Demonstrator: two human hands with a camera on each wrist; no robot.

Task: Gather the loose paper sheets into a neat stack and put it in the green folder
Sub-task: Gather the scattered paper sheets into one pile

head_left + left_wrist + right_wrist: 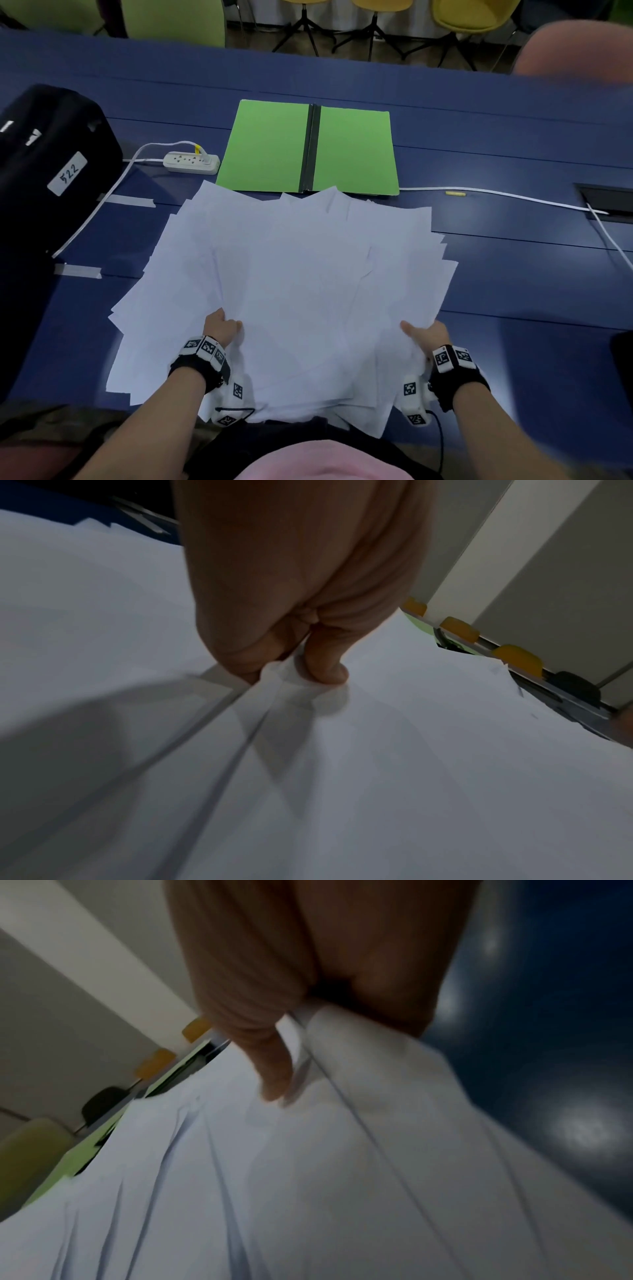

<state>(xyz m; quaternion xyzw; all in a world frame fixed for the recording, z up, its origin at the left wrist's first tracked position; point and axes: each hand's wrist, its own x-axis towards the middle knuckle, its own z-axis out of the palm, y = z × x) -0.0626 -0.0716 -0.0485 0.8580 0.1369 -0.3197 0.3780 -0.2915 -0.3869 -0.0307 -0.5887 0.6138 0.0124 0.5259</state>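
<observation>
A wide, fanned-out pile of white paper sheets (pixel 301 281) covers the blue table (pixel 513 274) in front of me. The green folder (pixel 308 147) lies open and flat just beyond the pile, with a dark spine down its middle. My left hand (pixel 221 327) grips the pile's left near side, thumb on top and fingers under; the left wrist view shows the left hand (pixel 291 669) pinching the sheets (pixel 377 777). My right hand (pixel 423 334) grips the right near side the same way. The right wrist view shows its thumb (pixel 274 1074) on the sheets (pixel 308 1177), fingers beneath.
A black bag (pixel 44 164) with a white label stands at the left. A white power strip (pixel 191 161) and its cable lie left of the folder. Another white cable (pixel 496 197) runs right to a table hatch (pixel 606 202). Chairs (pixel 472 20) stand beyond the far edge.
</observation>
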